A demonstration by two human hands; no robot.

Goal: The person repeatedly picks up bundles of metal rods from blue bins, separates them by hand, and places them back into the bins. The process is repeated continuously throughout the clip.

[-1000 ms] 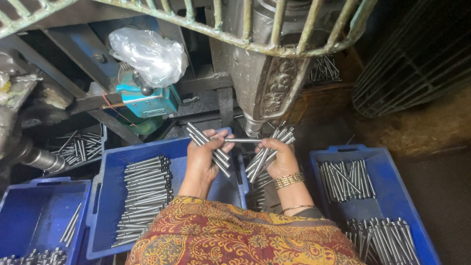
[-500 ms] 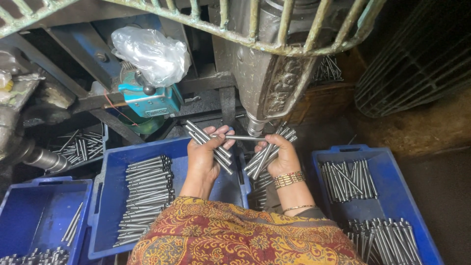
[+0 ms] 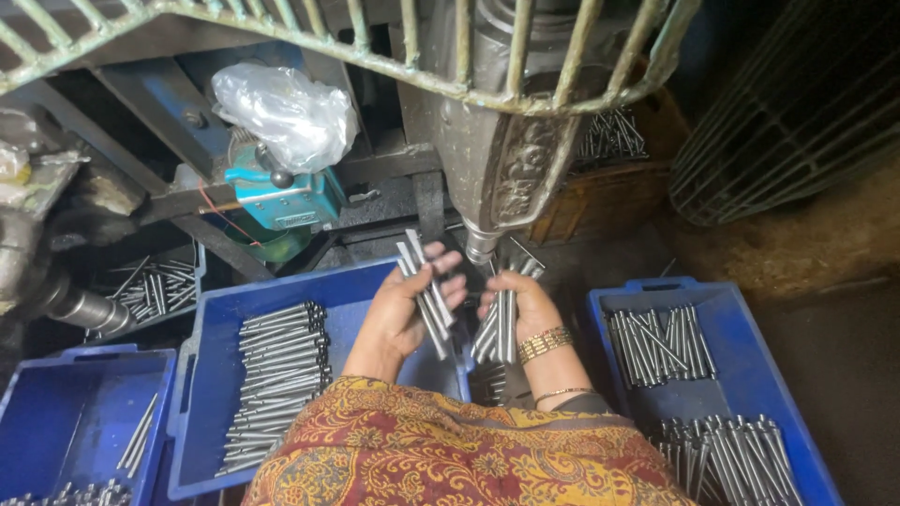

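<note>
My left hand (image 3: 405, 305) grips a small bundle of grey metal rods (image 3: 427, 286) that slant up to the left. My right hand (image 3: 523, 302), with gold bangles at the wrist, holds a second bundle of rods (image 3: 497, 323) that point down and fan a little. Both hands are raised just below the grey machine head (image 3: 506, 159), above the gap between the blue crates. The hands are close together but apart. A patterned orange cloth (image 3: 450, 450) covers my lap below them.
A blue crate (image 3: 211, 412) on the left holds a neat stack of rods (image 3: 277, 375). On the right, another blue crate (image 3: 750, 319) holds two rod piles. A further blue crate (image 3: 56, 412) sits far left. A teal device (image 3: 281, 197) under a plastic bag (image 3: 281, 112) stands behind.
A single rod held across between the two hands is gone from between them. The right hand's bundle has turned from slanting to nearly upright.
</note>
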